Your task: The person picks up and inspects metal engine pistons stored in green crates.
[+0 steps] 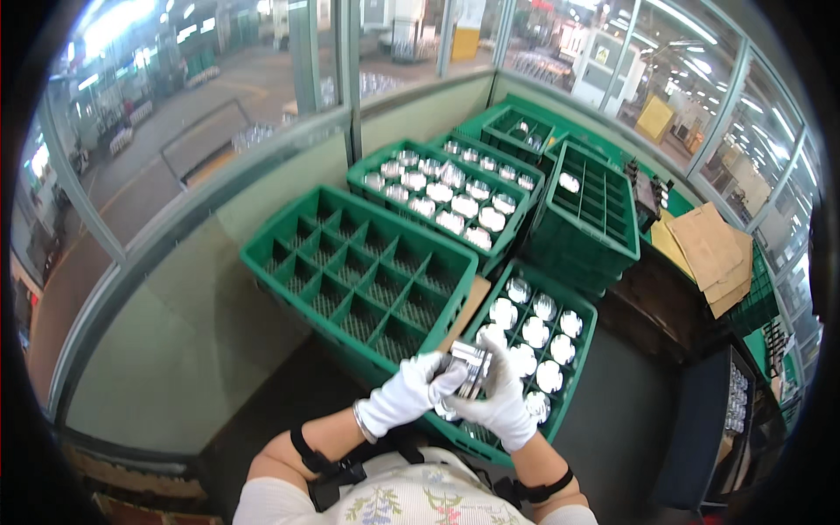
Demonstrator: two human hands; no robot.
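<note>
Both my hands wear white gloves and meet in front of my body around a shiny metal piston point(471, 366), its grooved side showing. My left hand point(411, 392) grips it from the left, and my right hand point(502, 398) closes on it from the right. The piston is held above the left edge of a green divided crate point(573, 385), where several bright round pistons point(535, 332) sit in the compartments. My hands hide part of that crate's near left side. To the left stands another green crate point(359, 276) with bare compartments, mesh showing at their bottoms.
Farther back, a green crate point(359, 168) holds several shiny pistons. A taller green crate stack point(595, 249) stands at the right, with one bright piece in its top. Brown cardboard sheets point(710, 254) lie farther right. Glass-and-metal partitions point(350, 79) enclose the far and left sides.
</note>
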